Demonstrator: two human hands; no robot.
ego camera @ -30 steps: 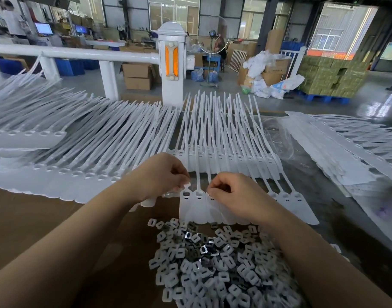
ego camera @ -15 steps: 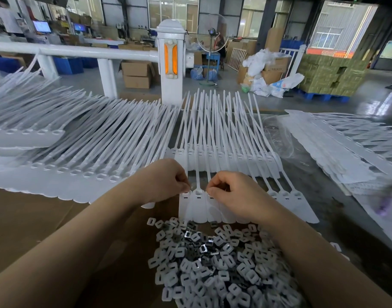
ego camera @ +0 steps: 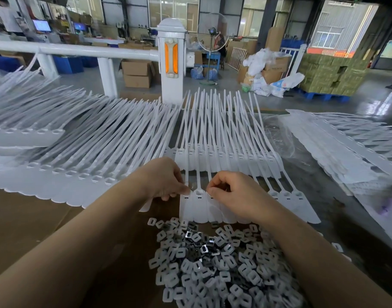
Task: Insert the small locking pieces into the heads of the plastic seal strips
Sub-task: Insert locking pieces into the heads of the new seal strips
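- left hand [ego camera: 166, 181] fingers curled, pinching the head of a seal strip [ego camera: 187, 205]
- right hand [ego camera: 232, 194] curled, pinching the next strip's head
- pile of locking pieces [ego camera: 212, 263] just below

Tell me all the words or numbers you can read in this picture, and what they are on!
No words or numbers can be read here.
Cardboard box by the white bags: dark print, too blurred to read.
Computer screen far back left: too small to read.
Red banner far right: too blurred.
Seal strips and locking pieces: no writing visible.
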